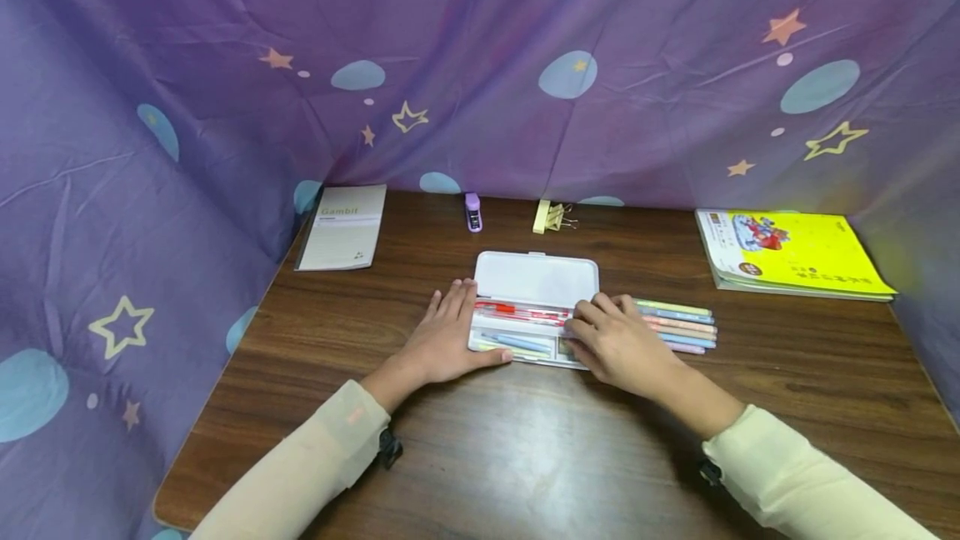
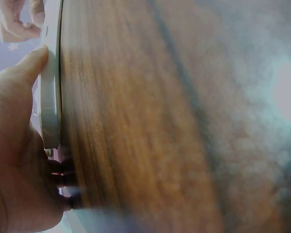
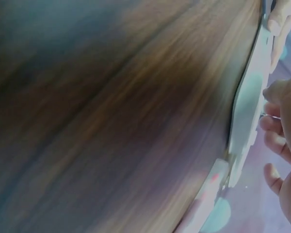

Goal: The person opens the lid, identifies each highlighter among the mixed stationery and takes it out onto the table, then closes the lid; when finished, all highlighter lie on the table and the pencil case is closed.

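A white pencil case (image 1: 536, 277) lies on the table with its lid folded back. Inside are red pens (image 1: 517, 312) in the far part and pale blue and yellow pens (image 1: 517, 344) in the near part. My left hand (image 1: 447, 340) rests against the case's left end, fingers straight, thumb on its near edge (image 2: 49, 121). Over the right end is my right hand (image 1: 618, 344), its fingers bent down into the case; its fingertips hide whatever they touch. In the right wrist view, that hand (image 3: 286, 131) hovers close above the case (image 3: 247, 107).
Several pastel pens (image 1: 690, 327) lie right of the case, partly behind my right hand. Along the back are a grey notebook (image 1: 343, 227), a purple stapler (image 1: 472, 212), a binder clip (image 1: 557, 217) beside a pale yellow block (image 1: 541, 217), and yellow books (image 1: 810, 252). A purple curtain (image 1: 480, 40) encloses the table.
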Action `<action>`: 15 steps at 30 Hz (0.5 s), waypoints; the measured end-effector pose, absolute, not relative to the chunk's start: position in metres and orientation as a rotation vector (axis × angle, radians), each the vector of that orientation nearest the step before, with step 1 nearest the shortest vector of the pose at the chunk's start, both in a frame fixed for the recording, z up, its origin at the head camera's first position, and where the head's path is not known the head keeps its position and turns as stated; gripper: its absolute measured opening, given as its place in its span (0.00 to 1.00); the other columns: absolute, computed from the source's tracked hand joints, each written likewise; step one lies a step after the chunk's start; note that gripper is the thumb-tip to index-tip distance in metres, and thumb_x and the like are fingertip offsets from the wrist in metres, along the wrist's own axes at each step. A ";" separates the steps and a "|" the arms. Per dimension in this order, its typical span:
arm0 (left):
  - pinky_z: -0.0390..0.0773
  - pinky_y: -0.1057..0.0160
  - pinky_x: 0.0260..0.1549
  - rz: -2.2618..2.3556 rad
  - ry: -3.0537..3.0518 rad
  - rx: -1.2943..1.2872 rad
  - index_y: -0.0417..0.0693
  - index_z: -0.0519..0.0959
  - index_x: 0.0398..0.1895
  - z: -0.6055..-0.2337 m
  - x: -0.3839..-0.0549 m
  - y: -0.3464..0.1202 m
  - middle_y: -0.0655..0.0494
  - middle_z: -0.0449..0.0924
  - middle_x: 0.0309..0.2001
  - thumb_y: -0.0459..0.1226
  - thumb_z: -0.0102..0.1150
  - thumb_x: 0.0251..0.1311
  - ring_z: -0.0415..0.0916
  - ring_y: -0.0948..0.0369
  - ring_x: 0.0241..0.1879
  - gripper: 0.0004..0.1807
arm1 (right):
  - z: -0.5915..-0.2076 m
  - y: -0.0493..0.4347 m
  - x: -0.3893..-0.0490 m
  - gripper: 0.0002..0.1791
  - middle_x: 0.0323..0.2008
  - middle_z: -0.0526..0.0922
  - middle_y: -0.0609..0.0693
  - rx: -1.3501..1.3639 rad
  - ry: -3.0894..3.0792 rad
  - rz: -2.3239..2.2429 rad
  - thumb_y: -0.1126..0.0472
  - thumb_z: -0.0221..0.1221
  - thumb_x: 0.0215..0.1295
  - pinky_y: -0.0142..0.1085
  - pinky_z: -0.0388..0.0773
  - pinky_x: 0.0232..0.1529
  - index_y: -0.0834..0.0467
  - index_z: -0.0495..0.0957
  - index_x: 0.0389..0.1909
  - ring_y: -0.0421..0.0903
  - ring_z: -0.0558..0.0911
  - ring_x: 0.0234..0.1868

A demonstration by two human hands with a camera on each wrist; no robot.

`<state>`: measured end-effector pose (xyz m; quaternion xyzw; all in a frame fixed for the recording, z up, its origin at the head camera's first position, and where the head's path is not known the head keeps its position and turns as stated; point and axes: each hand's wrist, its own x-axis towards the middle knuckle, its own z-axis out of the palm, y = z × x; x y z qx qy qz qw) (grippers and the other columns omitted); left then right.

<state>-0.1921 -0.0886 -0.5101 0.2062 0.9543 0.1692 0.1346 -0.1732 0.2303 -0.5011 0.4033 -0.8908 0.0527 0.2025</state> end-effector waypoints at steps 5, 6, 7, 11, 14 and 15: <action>0.35 0.44 0.91 0.495 2.761 0.592 0.39 0.36 0.92 -0.509 -0.192 -0.089 0.40 0.36 0.92 0.79 0.54 0.66 0.33 0.46 0.93 0.72 | -0.501 0.219 -0.179 0.10 0.42 0.84 0.49 1.113 -2.502 0.134 0.55 0.75 0.69 0.50 0.76 0.42 0.55 0.89 0.44 0.52 0.80 0.44; 0.35 0.44 0.91 0.494 2.760 0.592 0.39 0.36 0.92 -0.510 -0.192 -0.089 0.40 0.36 0.93 0.79 0.54 0.66 0.32 0.46 0.93 0.72 | -0.501 0.218 -0.180 0.10 0.42 0.84 0.49 1.109 -2.507 0.140 0.55 0.75 0.69 0.50 0.76 0.43 0.55 0.89 0.44 0.52 0.80 0.44; 0.35 0.44 0.91 0.492 2.761 0.592 0.39 0.36 0.92 -0.509 -0.192 -0.089 0.40 0.36 0.92 0.79 0.54 0.66 0.33 0.46 0.93 0.72 | -0.500 0.216 -0.181 0.09 0.42 0.84 0.49 1.108 -2.511 0.145 0.56 0.75 0.69 0.49 0.76 0.43 0.54 0.89 0.44 0.51 0.80 0.44; 0.35 0.44 0.91 0.480 2.761 0.590 0.40 0.36 0.92 -0.509 -0.192 -0.088 0.41 0.36 0.93 0.79 0.54 0.66 0.31 0.47 0.93 0.72 | -0.501 0.210 -0.185 0.06 0.42 0.83 0.47 1.115 -2.526 0.164 0.57 0.74 0.71 0.50 0.76 0.45 0.53 0.89 0.44 0.50 0.79 0.44; 0.34 0.45 0.91 0.474 2.762 0.586 0.41 0.36 0.92 -0.509 -0.192 -0.088 0.42 0.36 0.93 0.80 0.53 0.66 0.31 0.48 0.93 0.72 | -0.502 0.205 -0.188 0.05 0.43 0.83 0.47 1.129 -2.528 0.169 0.57 0.73 0.72 0.50 0.77 0.46 0.52 0.89 0.44 0.51 0.79 0.45; 0.33 0.45 0.91 0.476 2.763 0.585 0.41 0.36 0.92 -0.508 -0.192 -0.088 0.42 0.36 0.93 0.80 0.53 0.66 0.31 0.48 0.93 0.72 | -0.502 0.204 -0.189 0.05 0.43 0.83 0.47 1.131 -2.528 0.167 0.57 0.73 0.72 0.50 0.77 0.46 0.52 0.89 0.45 0.51 0.79 0.45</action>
